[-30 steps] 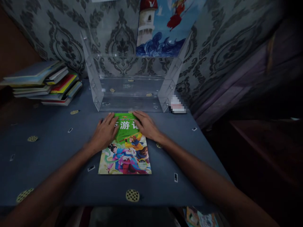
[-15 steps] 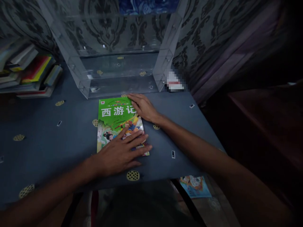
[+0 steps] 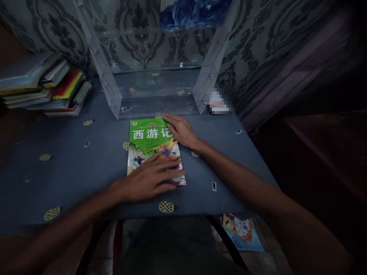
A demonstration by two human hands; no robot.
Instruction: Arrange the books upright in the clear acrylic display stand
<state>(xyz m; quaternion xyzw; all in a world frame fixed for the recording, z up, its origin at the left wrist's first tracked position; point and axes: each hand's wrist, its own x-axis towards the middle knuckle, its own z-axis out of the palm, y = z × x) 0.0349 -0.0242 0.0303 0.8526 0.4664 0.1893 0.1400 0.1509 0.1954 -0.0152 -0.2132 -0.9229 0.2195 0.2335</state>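
A green picture book (image 3: 143, 142) with large white Chinese characters and cartoon figures lies face up on the dark blue tablecloth. My left hand (image 3: 155, 176) is over its lower half, fingers outstretched and a little blurred; whether it presses on the cover I cannot tell. At the top right corner of the book rests my right hand (image 3: 182, 130), its fingers laid flat along the edge. The hands hide parts of the cover picture and the end of the title.
Behind the book stands a clear acrylic rack (image 3: 157, 105). A pile of books (image 3: 64, 95) is at the back left. Near the rack's right foot lies a pixelated white item (image 3: 219, 103). Below the table edge, a blue packet or booklet (image 3: 243, 233) shows at the lower right.
The view has swung left, so everything sits further right in the picture. My left hand has slid slightly left over the cover and is blurred. My right hand keeps its place on the corner.
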